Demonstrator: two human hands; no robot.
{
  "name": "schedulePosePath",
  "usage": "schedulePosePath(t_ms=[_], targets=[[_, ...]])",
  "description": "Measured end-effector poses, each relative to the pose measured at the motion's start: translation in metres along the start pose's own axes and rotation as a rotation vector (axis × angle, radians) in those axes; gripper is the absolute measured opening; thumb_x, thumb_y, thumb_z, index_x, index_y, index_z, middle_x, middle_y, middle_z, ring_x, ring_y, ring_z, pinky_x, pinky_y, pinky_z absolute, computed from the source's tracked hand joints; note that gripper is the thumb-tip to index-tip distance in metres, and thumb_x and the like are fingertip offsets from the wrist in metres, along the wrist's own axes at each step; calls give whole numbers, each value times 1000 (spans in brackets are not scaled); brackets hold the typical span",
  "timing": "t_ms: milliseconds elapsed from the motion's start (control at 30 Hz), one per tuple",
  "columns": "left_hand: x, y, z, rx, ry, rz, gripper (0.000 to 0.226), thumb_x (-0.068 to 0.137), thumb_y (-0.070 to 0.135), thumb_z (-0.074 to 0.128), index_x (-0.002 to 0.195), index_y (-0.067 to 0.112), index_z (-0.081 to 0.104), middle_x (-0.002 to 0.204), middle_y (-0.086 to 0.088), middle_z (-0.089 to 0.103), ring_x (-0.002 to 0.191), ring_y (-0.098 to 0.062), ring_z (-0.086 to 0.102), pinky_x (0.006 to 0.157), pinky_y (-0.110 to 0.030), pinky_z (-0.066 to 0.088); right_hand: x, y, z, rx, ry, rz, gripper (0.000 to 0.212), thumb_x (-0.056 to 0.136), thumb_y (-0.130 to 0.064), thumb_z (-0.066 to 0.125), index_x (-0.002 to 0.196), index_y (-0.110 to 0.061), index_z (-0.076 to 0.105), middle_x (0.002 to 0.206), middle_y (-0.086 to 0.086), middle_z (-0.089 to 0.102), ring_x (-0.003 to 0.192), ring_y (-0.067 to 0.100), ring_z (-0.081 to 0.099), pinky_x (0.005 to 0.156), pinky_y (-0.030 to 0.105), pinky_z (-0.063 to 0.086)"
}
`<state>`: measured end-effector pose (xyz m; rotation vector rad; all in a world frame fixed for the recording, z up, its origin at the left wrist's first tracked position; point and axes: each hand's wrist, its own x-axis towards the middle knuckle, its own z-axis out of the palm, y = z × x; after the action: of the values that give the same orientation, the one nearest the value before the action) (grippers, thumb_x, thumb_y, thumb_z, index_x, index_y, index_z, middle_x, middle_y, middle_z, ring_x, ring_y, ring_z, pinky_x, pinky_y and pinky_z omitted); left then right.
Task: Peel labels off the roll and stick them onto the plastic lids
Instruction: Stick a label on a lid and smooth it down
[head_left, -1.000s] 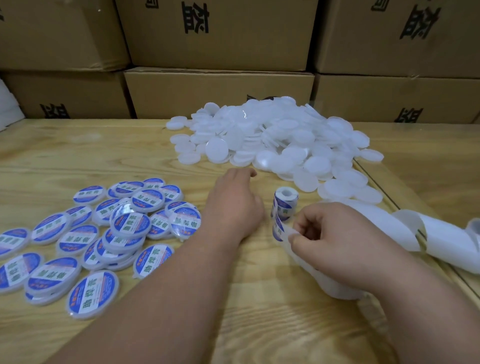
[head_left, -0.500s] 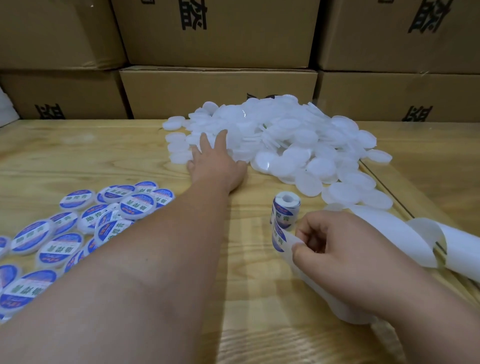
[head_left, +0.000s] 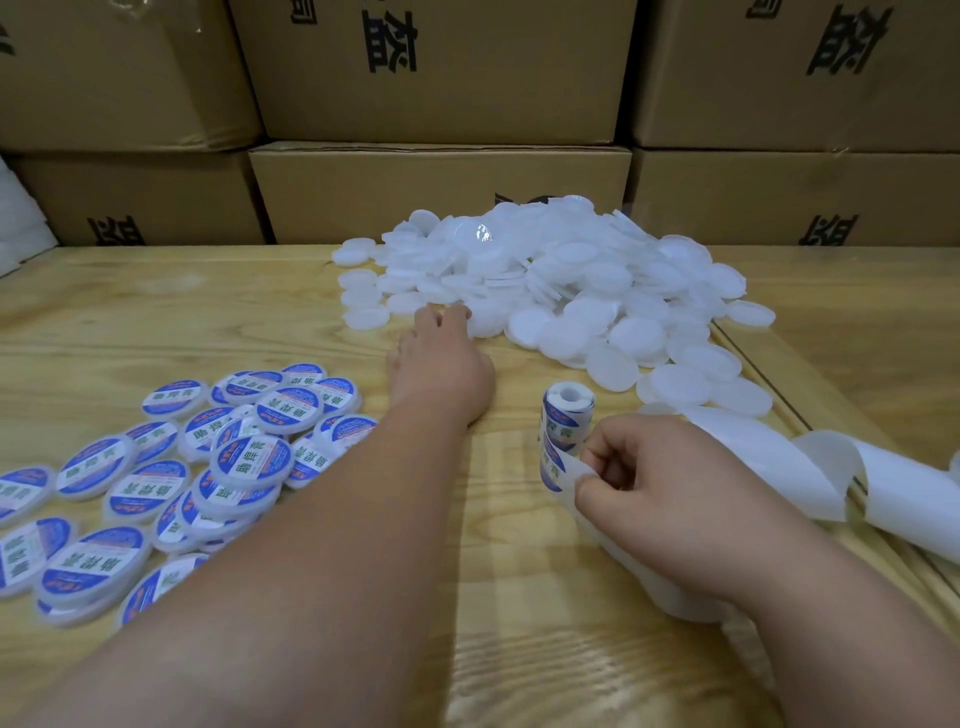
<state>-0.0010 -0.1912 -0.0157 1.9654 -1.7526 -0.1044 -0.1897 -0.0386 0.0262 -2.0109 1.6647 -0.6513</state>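
Note:
A heap of plain white plastic lids (head_left: 571, 291) lies at the far middle of the wooden table (head_left: 208, 322). My left hand (head_left: 441, 364) reaches to the heap's near edge, fingers curled down onto the nearest lids; whether one is gripped is hidden. The small label roll (head_left: 569, 410) stands upright in front of my right hand (head_left: 654, 483). That hand pinches the unrolled strip (head_left: 563, 467), which carries a blue and white label, just below the roll.
Several labelled lids (head_left: 234, 457) are spread and stacked at the left. Empty white backing paper (head_left: 779, 457) curls away to the right, across a seam in the table. Cardboard boxes (head_left: 441, 192) wall off the back edge.
My left hand moved from beside the roll out to the lid heap, spread over it, then drew back slightly with fingers curled. My right hand kept its pinch on the strip.

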Motion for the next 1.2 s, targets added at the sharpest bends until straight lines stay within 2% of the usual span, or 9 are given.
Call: schedulePosePath(t_ms=[200,367,533,600,700,833,900,1000,1200], targets=[[-58,0,-9,-45,13,75,51,96,29,47,146,27,39,139,-5,44,122,-29,50,103,-44,34,0,0,0,16,-24,3,13,88,-30,62,76,-27,66,68,-7,66,51,1,51,46,14,37],[-109,-3,-25,-155,-9,144,50,97,32,52,145,31,40,140,3,43,123,-24,50,102,-39,38,1,-2,0,17,-16,15,17,86,-31,60,72,-25,66,59,-16,61,52,0,53,47,16,35],[-146,-5,-38,-309,-89,180,64,88,42,59,147,39,33,142,14,31,133,-11,33,108,-28,32,2,-1,1,31,-9,32,16,83,-31,59,70,-23,63,56,-16,58,49,1,51,51,25,38],[-145,-5,-44,-266,-137,133,69,83,48,51,149,39,32,141,13,27,133,-13,24,112,-32,25,3,0,1,28,-13,42,17,82,-34,59,69,-23,61,56,-18,57,49,1,50,51,25,37],[-141,-5,-50,-220,-209,125,64,82,46,47,145,40,41,130,12,31,128,-15,26,113,-35,27,4,2,3,24,-23,47,18,79,-38,57,70,-23,61,57,-17,56,51,1,50,53,26,39],[-138,-6,-49,-323,-150,137,58,81,44,64,137,45,48,120,16,35,122,-12,32,105,-29,33,6,3,5,33,-11,36,17,81,-36,61,69,-23,60,58,-18,57,52,1,51,54,24,39],[-134,-6,-48,-377,-121,140,56,80,41,75,132,45,53,120,17,38,117,-4,38,96,-16,33,6,2,6,58,-9,14,17,82,-34,62,70,-23,61,56,-17,55,52,1,50,54,24,38],[-129,-7,-49,-426,-142,130,54,75,44,82,123,44,59,116,22,41,96,10,42,75,0,33,7,1,8,79,-14,-8,16,85,-33,62,75,-22,65,57,-15,55,51,2,48,54,24,38],[-127,-8,-54,-463,-92,99,41,75,41,82,101,45,51,102,22,58,94,0,50,69,-5,35,8,2,12,108,25,-20,17,89,-30,64,77,-19,65,57,-13,54,50,2,45,50,17,35]])
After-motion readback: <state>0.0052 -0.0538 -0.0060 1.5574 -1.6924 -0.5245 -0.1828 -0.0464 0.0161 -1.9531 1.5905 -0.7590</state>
